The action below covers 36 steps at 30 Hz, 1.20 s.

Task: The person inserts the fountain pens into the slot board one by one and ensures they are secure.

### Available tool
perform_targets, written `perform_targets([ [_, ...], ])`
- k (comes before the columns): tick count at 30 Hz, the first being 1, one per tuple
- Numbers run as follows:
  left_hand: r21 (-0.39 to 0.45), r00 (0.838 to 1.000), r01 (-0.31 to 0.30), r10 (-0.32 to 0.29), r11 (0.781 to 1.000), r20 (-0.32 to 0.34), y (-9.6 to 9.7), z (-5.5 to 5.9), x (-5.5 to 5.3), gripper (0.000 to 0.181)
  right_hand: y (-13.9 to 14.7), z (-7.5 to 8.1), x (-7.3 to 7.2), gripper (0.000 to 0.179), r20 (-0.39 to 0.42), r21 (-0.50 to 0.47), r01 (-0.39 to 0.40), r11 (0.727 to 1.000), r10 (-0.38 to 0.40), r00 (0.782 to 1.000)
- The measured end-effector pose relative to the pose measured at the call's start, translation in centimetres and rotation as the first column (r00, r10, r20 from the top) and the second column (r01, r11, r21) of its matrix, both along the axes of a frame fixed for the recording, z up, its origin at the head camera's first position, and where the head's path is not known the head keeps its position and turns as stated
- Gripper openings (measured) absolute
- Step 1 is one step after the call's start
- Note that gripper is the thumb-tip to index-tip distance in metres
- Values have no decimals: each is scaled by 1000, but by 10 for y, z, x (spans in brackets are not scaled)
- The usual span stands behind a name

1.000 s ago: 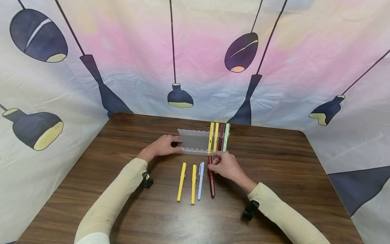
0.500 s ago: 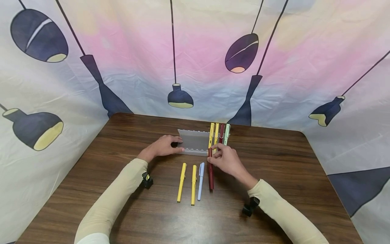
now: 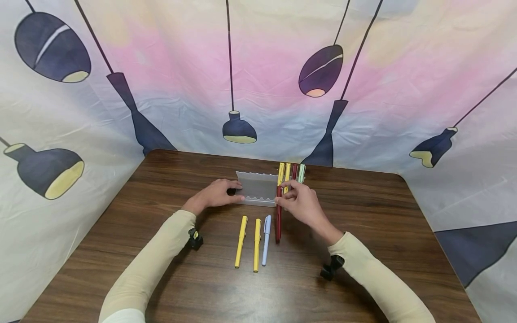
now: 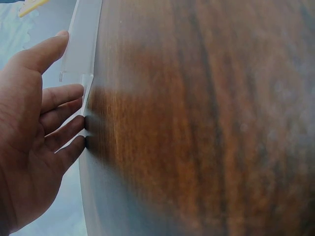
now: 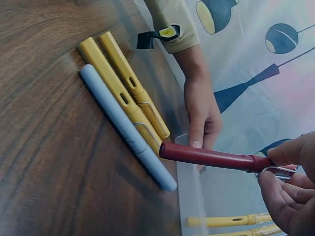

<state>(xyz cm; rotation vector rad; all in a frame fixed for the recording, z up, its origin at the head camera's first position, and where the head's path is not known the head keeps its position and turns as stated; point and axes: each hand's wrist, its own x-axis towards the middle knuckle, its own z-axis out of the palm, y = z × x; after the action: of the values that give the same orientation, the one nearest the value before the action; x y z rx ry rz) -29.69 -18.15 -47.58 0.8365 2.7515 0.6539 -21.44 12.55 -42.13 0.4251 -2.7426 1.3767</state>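
Observation:
A dark red pen (image 3: 278,224) with a metal clip is pinched near its capped end between the thumb and fingers of my right hand (image 3: 304,205). It is raised at the front edge of a clear pen holder (image 3: 257,186) with notched edges. On the holder's right side lie two yellow pens (image 3: 281,172), another dark red pen (image 3: 295,170) and a mint green pen (image 3: 302,172), partly hidden by that hand. My left hand (image 3: 215,193) touches the holder's left end, its thumb and fingers spread and nearly straight in the left wrist view.
Nearer on the wooden table (image 3: 194,278) lie a yellow pen (image 3: 241,242), a second yellow pen (image 3: 256,246) and a light blue pen (image 3: 266,240), roughly parallel. Behind the table's far edge hangs a cloth (image 3: 181,89) printed with lamps.
My right hand has carried the dark red pen away from me, from the table in front of the holder up to its front edge. The left hand has stayed put.

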Motion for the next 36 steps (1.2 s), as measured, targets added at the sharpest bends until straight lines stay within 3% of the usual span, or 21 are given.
perform_targets([
  [17,-2,1000,3,-3,1000,5,1,0,1,66,-1,20,-18,38,-148,-14,60,998,-61,987],
  [27,-3,1000,3,-3,1000,1,1,0,0,65,-4,20,-31,38,-223,-13,74,997,-74,972],
  [36,-1,1000,0,1,1000,1,-1,-1,-1,65,-10,17,-41,39,-243,-41,76,996,-84,966],
])
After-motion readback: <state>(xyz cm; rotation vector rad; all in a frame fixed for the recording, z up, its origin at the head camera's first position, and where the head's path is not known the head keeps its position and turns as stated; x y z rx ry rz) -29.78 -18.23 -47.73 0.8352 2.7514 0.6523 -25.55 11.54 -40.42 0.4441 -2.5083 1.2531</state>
